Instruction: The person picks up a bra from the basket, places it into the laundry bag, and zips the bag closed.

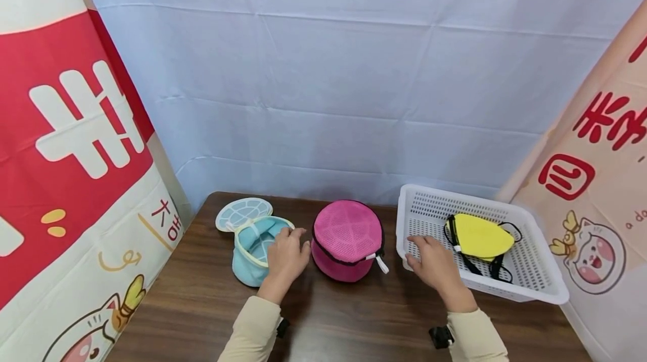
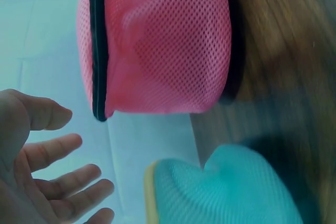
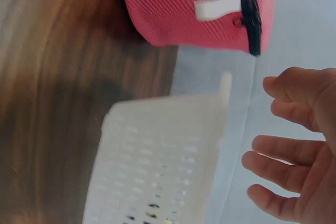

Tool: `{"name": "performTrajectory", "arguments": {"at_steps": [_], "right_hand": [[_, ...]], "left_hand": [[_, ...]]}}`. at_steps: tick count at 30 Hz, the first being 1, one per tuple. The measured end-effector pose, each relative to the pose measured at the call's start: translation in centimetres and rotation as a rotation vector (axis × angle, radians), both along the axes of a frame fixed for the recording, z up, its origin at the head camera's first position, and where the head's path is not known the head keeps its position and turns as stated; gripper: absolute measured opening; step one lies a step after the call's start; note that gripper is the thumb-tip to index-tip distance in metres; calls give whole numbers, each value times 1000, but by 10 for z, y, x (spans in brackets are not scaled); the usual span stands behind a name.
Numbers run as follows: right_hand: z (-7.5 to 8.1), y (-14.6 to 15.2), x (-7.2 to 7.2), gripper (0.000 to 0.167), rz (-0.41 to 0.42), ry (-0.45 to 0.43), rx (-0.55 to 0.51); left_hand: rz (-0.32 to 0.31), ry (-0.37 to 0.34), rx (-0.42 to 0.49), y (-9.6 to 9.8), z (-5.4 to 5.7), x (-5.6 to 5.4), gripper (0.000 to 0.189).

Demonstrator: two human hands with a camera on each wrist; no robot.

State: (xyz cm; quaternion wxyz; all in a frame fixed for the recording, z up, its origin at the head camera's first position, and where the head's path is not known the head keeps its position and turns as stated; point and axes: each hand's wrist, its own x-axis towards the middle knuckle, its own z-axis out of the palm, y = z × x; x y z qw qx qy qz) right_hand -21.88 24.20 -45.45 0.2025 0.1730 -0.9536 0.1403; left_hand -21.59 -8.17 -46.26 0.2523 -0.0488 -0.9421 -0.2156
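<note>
Far left, a hanging cloth (image 1: 118, 205) in red and white, with large white lettering and cartoon figures. Then the left end of the brown wood-grained surface (image 1: 192, 306), with a pale blue sheet (image 1: 328, 87) hanging behind. On that end, a turquoise mesh bag (image 1: 247, 269), upright with a pale yellow rim, its round pale blue lid (image 1: 242, 213) folded back behind it and to the left. Just right of the bag's mouth, the left hand (image 1: 286, 255); fingers (image 2: 55, 150) released, loosely spread, apart from both bags in the left wrist view. Next, near the middle, a pink mesh bag (image 1: 343, 269), upright, lid down on top, black zip around the edge, white pull tab (image 1: 382, 264) dangling at its right front. Farther right, the right hand (image 1: 433, 265), above the near left corner of a white perforated basket (image 1: 558, 294); fingers (image 3: 283, 150) released and apart, clear of the basket's side in the right wrist view. Inside the basket, a flattened yellow piece (image 1: 480, 236) with black trim and black loops. Far right, a pale pink cloth (image 1: 601, 205) with red characters and a cartoon face.
</note>
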Motion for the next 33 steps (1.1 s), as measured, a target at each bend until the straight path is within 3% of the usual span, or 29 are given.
{"name": "performTrajectory", "arguments": {"at_steps": [3, 7, 12, 17, 23, 27, 33], "right_hand": [[7, 6, -4, 38, -22, -80, 4], [14, 15, -10, 43, -52, -175, 25], [18, 26, -14, 44, -62, -219, 43], [23, 37, -20, 43, -48, -287, 68], [32, 48, -27, 45, -30, -436, 60], [34, 54, -31, 46, -2, -464, 48], [36, 59, -40, 45, 24, -473, 37]], "left_hand": [[29, -3, -40, -7, 1, 0, 24], [60, -59, -75, -16, 4, 1, 26], [79, -125, -122, -28, 8, 1, 30], [61, -141, -179, -36, 10, -1, 30], [24, -227, -265, -46, 15, -1, 32], [13, -272, -308, -53, 18, 0, 33], [21, -318, -303, -64, 17, 2, 35]]}}
